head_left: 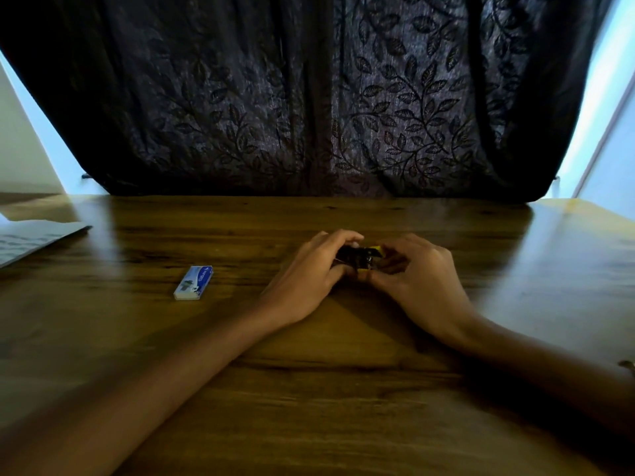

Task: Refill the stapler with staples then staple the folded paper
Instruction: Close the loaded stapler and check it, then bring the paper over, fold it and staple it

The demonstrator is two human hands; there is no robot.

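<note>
Both hands, left hand (309,269) and right hand (415,273), are wrapped around the stapler (359,257). Left of it, the staple box (193,282) looks shut; no stapling yet.

Black-and-yellow stapler (359,257) mid-table, blue-white staple box (193,282) flat leftward, paper (31,240) far left.

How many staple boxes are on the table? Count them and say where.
1. The staple box lies flat on the table, left of both hands; none other shows.

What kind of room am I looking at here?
Likely a home room: a wooden table pushed up to a dark leaf-patterned curtain, daylight at its edges.
</note>
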